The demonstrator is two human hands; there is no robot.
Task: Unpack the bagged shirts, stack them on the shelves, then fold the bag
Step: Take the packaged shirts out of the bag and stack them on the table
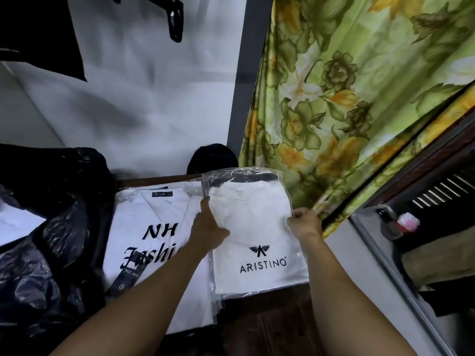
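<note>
The Aristino shirt packet (257, 227) lies lengthwise away from the person, squarely between both hands: left hand (208, 227) grips its left edge, right hand (304, 223) pinches its right edge. It seemingly overlaps the NH Fashion packet (151, 227) alongside.

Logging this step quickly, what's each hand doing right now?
Left hand: holds the ARISTINO shirt pack by its left edge.
Right hand: fingers pinch the pack's right edge.
</note>
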